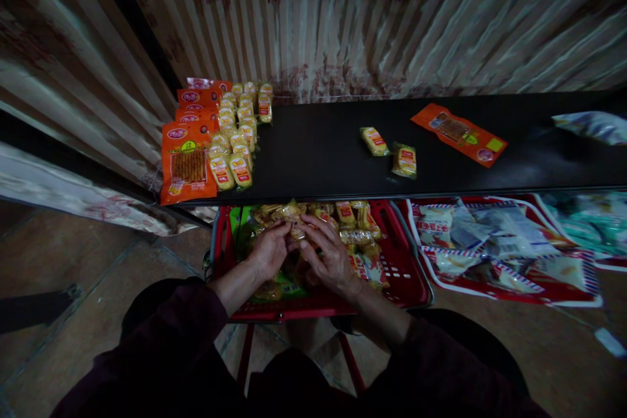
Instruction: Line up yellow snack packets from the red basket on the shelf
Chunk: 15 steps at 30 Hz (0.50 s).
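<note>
Both my hands are over a red shopping basket point(399, 235) heaped with small wrapped snacks. My left hand point(269, 249) is closed on a small clear-wrapped cake point(290, 212) held up between the two hands. My right hand point(329, 255) grips the same cake from its other side, fingers bent over it. More wrapped cakes point(345, 213) lie in the basket beyond and beside the hands. A white and red packet point(368, 269) and part of a green bag point(289, 287) also show inside it.
On the black shelf point(313, 150), orange snack bags point(190, 160) stand beside rows of wrapped cakes point(240, 170). Two loose cakes point(375, 141) and a flat orange bag point(459, 133) lie farther right. Another red basket point(539, 297) of packets stands at right; a pleated curtain point(323, 19) hangs behind.
</note>
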Each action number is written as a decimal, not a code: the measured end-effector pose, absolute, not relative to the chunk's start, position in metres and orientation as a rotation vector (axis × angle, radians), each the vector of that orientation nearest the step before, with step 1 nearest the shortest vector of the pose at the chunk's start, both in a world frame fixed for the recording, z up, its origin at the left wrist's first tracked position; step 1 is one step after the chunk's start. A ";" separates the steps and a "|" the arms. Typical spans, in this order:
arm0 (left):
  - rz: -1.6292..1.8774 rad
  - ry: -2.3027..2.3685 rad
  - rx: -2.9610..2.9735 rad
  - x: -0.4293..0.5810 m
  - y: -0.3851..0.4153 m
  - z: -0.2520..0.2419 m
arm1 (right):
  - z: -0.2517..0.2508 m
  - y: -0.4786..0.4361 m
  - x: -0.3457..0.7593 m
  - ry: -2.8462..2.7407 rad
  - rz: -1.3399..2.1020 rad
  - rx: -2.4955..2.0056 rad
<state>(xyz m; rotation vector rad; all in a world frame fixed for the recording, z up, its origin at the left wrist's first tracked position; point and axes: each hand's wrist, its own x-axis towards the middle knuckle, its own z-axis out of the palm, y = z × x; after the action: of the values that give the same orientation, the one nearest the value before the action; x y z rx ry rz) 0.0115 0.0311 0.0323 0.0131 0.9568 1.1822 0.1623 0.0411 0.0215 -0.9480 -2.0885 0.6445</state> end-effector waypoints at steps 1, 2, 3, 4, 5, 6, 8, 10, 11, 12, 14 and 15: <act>1.180 0.949 0.012 0.012 0.031 0.033 | 0.021 0.041 0.162 -2.092 0.627 -0.945; 1.177 0.940 0.012 0.011 0.031 0.033 | 0.021 0.041 0.162 -2.099 0.612 -0.941; 1.176 0.930 0.012 0.011 0.031 0.033 | 0.021 0.042 0.162 -2.108 0.598 -0.936; 1.174 0.921 0.013 0.011 0.031 0.033 | 0.021 0.042 0.162 -2.119 0.588 -0.937; 1.173 0.916 0.015 0.011 0.031 0.032 | 0.022 0.042 0.162 -2.129 0.582 -0.944; 1.173 0.914 0.020 0.010 0.031 0.032 | 0.022 0.042 0.162 -2.136 0.580 -0.957; 1.168 0.922 0.033 0.010 0.031 0.031 | 0.023 0.042 0.162 -2.142 0.585 -0.984; 1.158 0.932 0.050 0.010 0.030 0.031 | 0.023 0.041 0.162 -2.141 0.591 -1.002; 1.156 0.935 0.056 0.010 0.030 0.031 | 0.023 0.041 0.162 -2.140 0.594 -1.009; 1.155 0.938 0.060 0.010 0.030 0.031 | 0.023 0.041 0.162 -2.139 0.601 -1.018; 1.166 0.956 0.068 0.010 0.030 0.032 | 0.024 0.041 0.163 -2.138 0.617 -1.034; 1.176 0.970 0.073 0.010 0.030 0.032 | 0.025 0.041 0.163 -2.140 0.619 -1.038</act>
<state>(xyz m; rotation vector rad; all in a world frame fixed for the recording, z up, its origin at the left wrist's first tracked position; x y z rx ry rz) 0.0099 0.0295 0.0323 0.0729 0.9702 1.1761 0.1627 0.0413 0.0246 -1.0376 -2.1402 0.6192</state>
